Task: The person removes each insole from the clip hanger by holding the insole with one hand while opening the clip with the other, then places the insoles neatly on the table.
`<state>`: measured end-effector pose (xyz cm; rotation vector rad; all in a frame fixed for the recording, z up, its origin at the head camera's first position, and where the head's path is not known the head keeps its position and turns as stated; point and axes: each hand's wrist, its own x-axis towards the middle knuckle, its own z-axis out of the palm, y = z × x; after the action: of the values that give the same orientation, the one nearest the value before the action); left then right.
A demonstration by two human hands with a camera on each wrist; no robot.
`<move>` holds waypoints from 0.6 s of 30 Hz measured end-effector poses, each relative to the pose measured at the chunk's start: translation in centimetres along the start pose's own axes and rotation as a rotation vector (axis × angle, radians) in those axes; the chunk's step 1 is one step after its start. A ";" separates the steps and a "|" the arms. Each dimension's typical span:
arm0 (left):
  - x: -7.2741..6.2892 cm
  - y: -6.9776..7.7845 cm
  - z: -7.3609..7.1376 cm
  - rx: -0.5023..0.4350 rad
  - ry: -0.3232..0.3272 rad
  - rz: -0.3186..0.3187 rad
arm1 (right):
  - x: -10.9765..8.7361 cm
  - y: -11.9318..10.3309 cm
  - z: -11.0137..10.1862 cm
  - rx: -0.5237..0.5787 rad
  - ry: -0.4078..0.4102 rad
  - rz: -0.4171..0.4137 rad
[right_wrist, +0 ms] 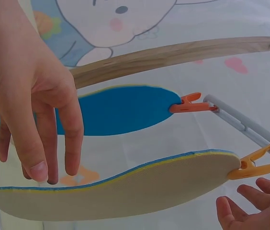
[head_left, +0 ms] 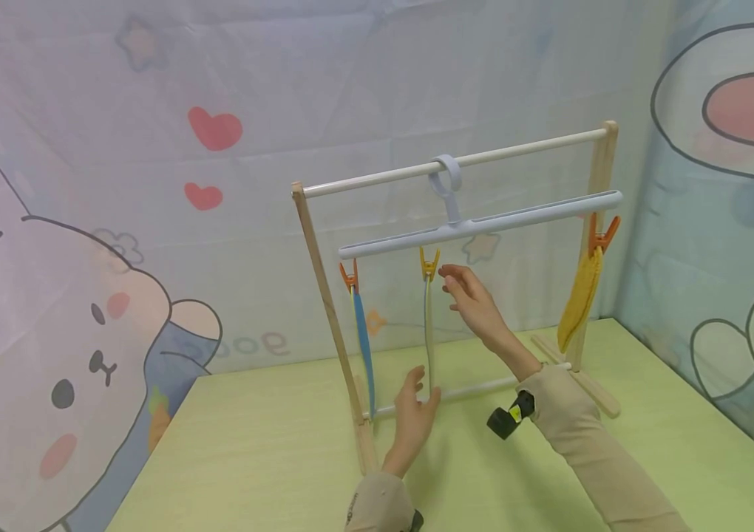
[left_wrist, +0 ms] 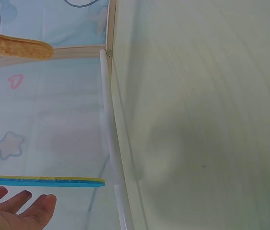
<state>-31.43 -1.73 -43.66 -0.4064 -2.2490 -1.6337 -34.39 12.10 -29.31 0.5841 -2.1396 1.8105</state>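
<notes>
An insole (head_left: 428, 336), pale on one face with a blue and yellow edge, hangs from a yellow clothespin (head_left: 429, 264) under a white hanger (head_left: 477, 227). My left hand (head_left: 415, 414) is around its lower end, thumb and fingers on either side, relaxed and not gripping it. Beside the yellow clothespin my right hand (head_left: 473, 299) is held with fingers loosely bent and apart from it. A blue insole (right_wrist: 125, 111) hangs to the left from an orange clothespin (right_wrist: 191, 103). Far to the right, a yellow insole (head_left: 579, 299) hangs from another orange clothespin (head_left: 602, 235).
The hanger's ring hook (head_left: 446, 176) loops over the white top rod (head_left: 523, 154) of a wooden-sided rack (head_left: 324, 295). A lower white rod (left_wrist: 110, 115) runs just above the pale green table (head_left: 250, 443). A printed cloth (head_left: 270, 89) hangs behind.
</notes>
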 end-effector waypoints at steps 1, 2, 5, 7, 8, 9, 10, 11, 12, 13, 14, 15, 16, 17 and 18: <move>0.0 0.0 0.0 0.002 -0.001 0.000 | 0.0 0.0 0.0 0.002 -0.001 -0.001; 0.0 0.1 0.0 0.004 -0.001 0.000 | 0.1 -0.1 0.0 0.006 -0.004 -0.004; 0.1 0.1 0.0 0.013 -0.001 0.008 | 0.3 -0.1 0.0 0.017 -0.008 -0.014; 0.1 0.2 0.0 0.017 0.000 0.013 | 0.3 -0.2 -0.1 0.027 -0.010 -0.016; 0.1 0.2 0.1 0.019 0.002 0.016 | 0.4 -0.2 -0.1 0.030 -0.013 -0.019; 0.2 0.2 0.1 0.019 0.002 0.017 | 0.4 -0.3 -0.1 0.030 -0.014 -0.020; 0.2 0.2 0.1 0.020 0.004 0.021 | 0.4 -0.4 -0.1 0.035 -0.015 -0.017; 0.2 0.3 0.2 0.015 0.003 0.017 | 0.4 -0.4 -0.1 0.040 -0.018 -0.017; 0.3 0.3 0.2 0.016 0.005 0.021 | 0.5 -0.4 -0.1 0.043 -0.021 -0.014; 0.3 0.4 0.2 0.017 0.007 0.022 | 0.5 -0.4 -0.1 0.045 -0.023 -0.012; 0.3 0.4 0.2 0.018 0.007 0.024 | 0.6 -0.4 -0.1 0.047 -0.025 -0.010; 0.4 0.4 0.2 0.018 0.007 0.027 | 0.6 -0.4 -0.2 0.051 -0.026 -0.008; 0.4 0.4 0.2 0.018 0.008 0.031 | 0.7 -0.4 -0.2 0.053 -0.027 -0.007; 0.4 0.5 0.2 0.017 0.008 0.033 | 0.7 -0.3 -0.2 0.055 -0.028 -0.007; 0.4 0.5 0.2 0.017 0.008 0.037 | 0.8 -0.3 -0.2 0.054 -0.028 -0.004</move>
<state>-31.61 -1.37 -43.08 -0.4335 -2.2344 -1.5941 -34.96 12.11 -28.63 0.6294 -2.1108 1.8742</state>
